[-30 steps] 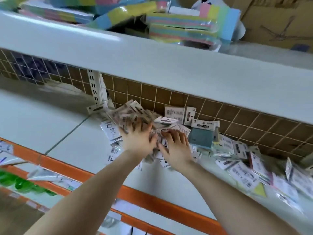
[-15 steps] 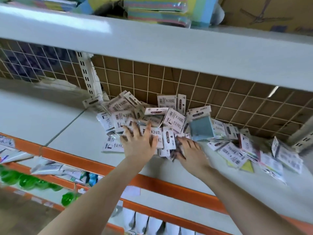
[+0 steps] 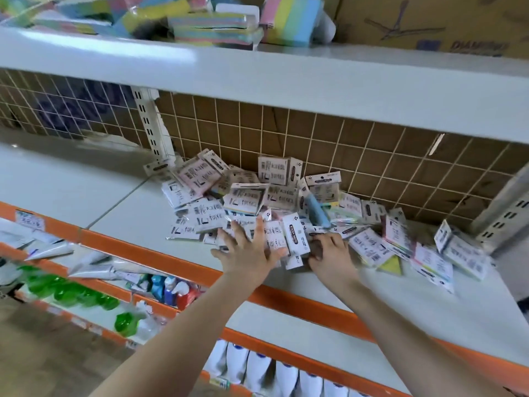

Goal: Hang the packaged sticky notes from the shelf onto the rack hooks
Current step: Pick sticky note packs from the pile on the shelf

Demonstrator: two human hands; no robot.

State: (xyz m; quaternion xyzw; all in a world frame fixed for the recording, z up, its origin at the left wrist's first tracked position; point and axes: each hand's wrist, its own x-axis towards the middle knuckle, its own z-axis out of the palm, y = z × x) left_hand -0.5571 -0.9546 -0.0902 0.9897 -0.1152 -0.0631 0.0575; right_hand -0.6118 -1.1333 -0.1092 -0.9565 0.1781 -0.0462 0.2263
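Note:
A loose heap of packaged sticky notes (image 3: 252, 196) with white header cards lies on the white shelf (image 3: 137, 213), against the wire grid back (image 3: 357, 156). My left hand (image 3: 246, 253) rests flat, fingers spread, on the packs at the heap's near edge. My right hand (image 3: 329, 250) has its fingers curled around a few packs (image 3: 294, 239) held between the two hands. More packs (image 3: 458, 253) trail off to the right. No rack hooks are in view.
The upper shelf (image 3: 286, 81) overhangs the heap and carries pastel sponge stacks (image 3: 217, 24) and a cardboard box (image 3: 429, 21). An orange shelf edge (image 3: 160, 253) runs in front. Lower shelves hold tubes, green bottles (image 3: 71, 290) and white bottles (image 3: 257, 365).
Both hands have drawn back from the middle of the heap toward the shelf's front edge, pulling several packs along. The right hand's fingers have closed more around them.

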